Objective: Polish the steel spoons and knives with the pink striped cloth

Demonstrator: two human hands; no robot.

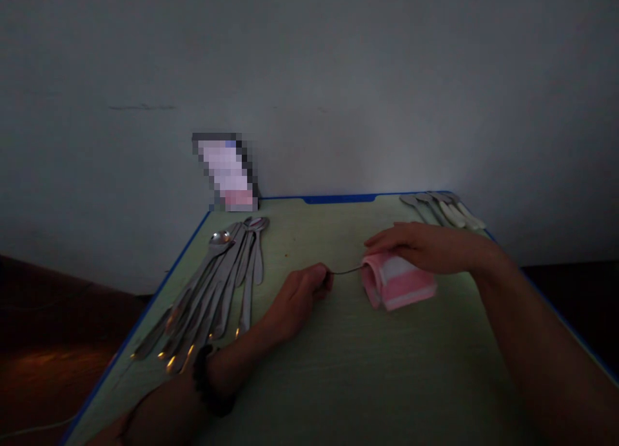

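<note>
my left grip (300, 299) closed on thin metal utensil (345, 272) | far end in pink-white cloth (409, 290) | my right grip (430, 246) atop cloth, can't tell if closed | utensil mid-table (338, 368) | spoon pile (218, 291) left | more cutlery (454, 215) far right

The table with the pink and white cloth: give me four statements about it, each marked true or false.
1. The right hand is on the pink and white cloth. True.
2. The left hand is empty. False: the left hand grips a thin metal utensil that runs to the cloth.
3. The larger pile of cutlery lies on the table's left side. True.
4. The dark bracelet is on the right wrist. False: the bracelet is on the left wrist.
</note>
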